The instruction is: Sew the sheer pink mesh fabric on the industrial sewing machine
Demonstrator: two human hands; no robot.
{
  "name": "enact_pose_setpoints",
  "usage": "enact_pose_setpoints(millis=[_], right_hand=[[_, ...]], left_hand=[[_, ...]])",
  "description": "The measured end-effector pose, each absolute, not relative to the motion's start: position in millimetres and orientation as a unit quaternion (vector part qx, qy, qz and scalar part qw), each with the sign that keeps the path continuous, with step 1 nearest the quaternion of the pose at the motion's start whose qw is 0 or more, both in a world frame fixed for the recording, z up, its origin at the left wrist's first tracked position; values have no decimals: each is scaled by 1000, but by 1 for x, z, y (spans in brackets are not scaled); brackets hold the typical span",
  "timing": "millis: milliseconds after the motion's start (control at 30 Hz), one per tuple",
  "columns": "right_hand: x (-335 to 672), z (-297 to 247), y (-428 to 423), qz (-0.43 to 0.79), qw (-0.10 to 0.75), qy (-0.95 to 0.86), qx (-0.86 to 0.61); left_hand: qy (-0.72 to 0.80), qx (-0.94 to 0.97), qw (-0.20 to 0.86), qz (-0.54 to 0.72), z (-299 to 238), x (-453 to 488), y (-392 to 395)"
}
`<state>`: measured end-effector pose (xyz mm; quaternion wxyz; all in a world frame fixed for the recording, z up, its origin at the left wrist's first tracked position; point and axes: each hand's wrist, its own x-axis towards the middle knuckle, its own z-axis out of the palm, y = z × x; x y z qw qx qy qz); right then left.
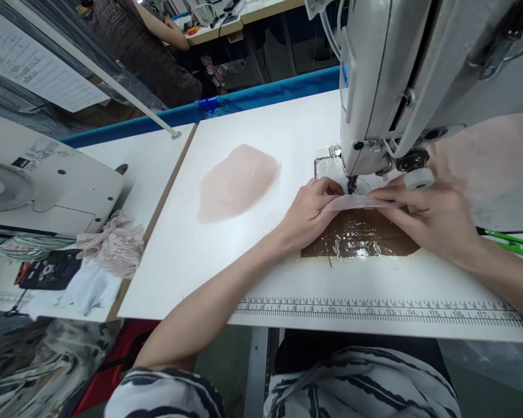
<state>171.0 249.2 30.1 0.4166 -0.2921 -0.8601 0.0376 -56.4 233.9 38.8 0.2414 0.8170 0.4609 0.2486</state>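
A narrow strip of sheer pale pink fabric point(353, 202) is stretched level between my hands, just in front of the presser foot point(352, 184) of a white sewing machine point(370, 93). My left hand point(309, 210) is closed on the strip's left end, fingertips close to the foot. At the other end, my right hand point(431, 212) pinches the fabric beside the machine's white round knob point(419, 179). Brown shiny tape point(357, 235) covers the table below the strip. Whether the strip's far edge lies under the foot I cannot tell.
A cut piece of sheer pink fabric point(239, 184) lies on the white table point(178, 261). More pink fabric point(488, 157) and green-handled scissors point(514, 244) are at right. A printed ruler point(375, 310) follows the front edge. Another machine point(39, 186) stands left; a person point(143, 46) is beyond.
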Motion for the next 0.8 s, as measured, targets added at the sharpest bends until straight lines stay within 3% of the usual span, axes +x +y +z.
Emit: enact_pose_setpoints(millis=[233, 533, 800], right_hand=[[171, 29, 252, 5, 420, -852, -313], [172, 22, 256, -49, 425, -852, -301], [169, 24, 254, -24, 403, -844, -353]], left_hand=[[448, 860, 40, 241, 51, -52, 225], [488, 811, 170, 273, 41, -36, 241], [476, 852, 88, 201, 41, -43, 241]])
